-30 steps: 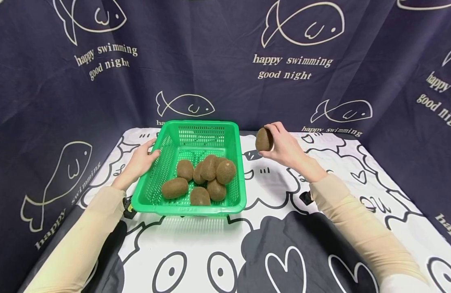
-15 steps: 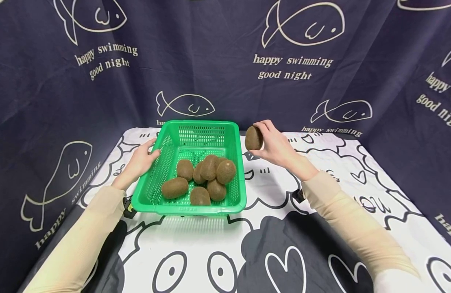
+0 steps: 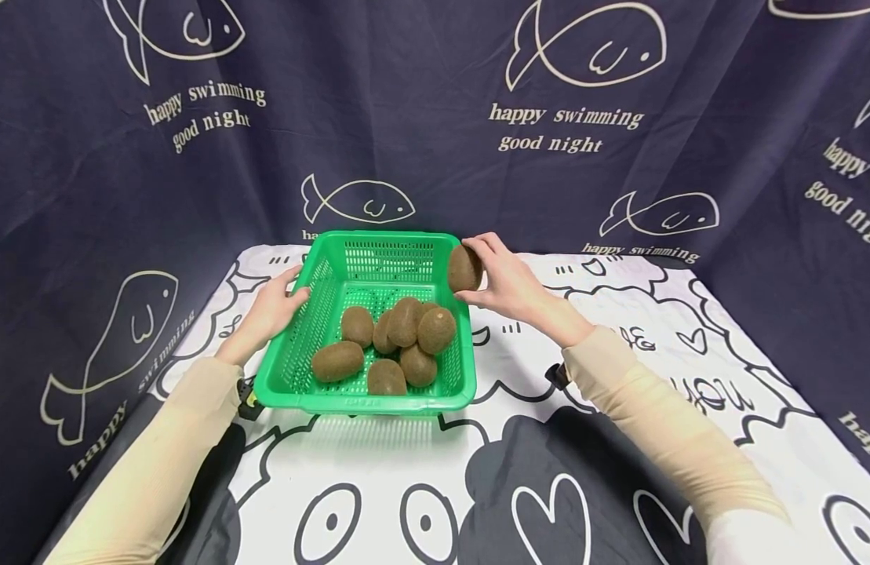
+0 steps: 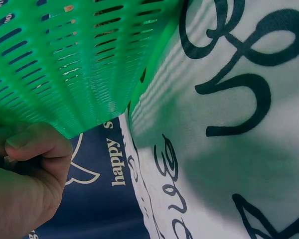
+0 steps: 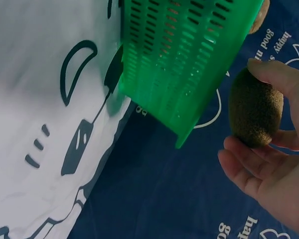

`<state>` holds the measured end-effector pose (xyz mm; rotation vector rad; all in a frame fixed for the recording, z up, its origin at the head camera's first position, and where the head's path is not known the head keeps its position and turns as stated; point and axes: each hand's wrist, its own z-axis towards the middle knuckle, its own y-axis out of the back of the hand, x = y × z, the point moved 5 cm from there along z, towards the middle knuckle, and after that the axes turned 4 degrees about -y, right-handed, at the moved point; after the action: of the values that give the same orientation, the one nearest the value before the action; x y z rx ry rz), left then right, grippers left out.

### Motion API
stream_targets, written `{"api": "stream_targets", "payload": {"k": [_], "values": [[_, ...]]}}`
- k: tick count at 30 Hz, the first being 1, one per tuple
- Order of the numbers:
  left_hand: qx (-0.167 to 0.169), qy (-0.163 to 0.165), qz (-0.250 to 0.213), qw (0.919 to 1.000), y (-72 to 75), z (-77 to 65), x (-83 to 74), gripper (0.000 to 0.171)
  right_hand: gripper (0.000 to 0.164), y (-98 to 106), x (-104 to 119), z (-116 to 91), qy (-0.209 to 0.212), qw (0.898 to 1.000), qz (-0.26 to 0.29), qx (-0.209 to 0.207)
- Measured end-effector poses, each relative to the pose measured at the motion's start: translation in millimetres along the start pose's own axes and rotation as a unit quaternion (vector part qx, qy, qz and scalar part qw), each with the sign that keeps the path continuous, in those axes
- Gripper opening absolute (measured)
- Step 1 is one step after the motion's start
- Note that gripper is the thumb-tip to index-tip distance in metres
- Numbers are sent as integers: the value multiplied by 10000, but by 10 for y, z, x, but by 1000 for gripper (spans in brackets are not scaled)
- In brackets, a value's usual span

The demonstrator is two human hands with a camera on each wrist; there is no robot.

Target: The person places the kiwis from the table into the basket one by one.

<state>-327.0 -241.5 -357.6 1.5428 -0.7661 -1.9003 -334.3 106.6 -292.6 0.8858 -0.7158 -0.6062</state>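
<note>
A green plastic basket with slotted walls stands on the cloth, several brown kiwis lying together in it. At its left rim my left hand grips the edge; in the left wrist view the thumb and curled fingers of that hand are at the rim. My right hand pinches another kiwi between thumb and fingers, up at the basket's right rim. From the right wrist, this kiwi shows just outside the green wall, above the cloth.
A white cloth with black cartoon drawings covers the table. Dark blue curtains with fish prints rise behind and at both sides. A dark wrist device sits under the right sleeve.
My right hand has carried its kiwi leftward, from right of the basket to the right rim. The left hand, the basket and the kiwis inside have stayed in place.
</note>
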Motion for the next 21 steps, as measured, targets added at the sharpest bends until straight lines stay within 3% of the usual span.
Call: {"api": "stream_targets", "payload": {"k": [11, 21], "values": [[20, -11, 0, 10000, 2, -4, -12, 59, 73, -85, 126, 15, 194, 9997, 91, 107], [13, -14, 9, 10000, 7, -9, 2, 60, 51, -6, 174, -12, 95, 9988, 463, 111]]}}
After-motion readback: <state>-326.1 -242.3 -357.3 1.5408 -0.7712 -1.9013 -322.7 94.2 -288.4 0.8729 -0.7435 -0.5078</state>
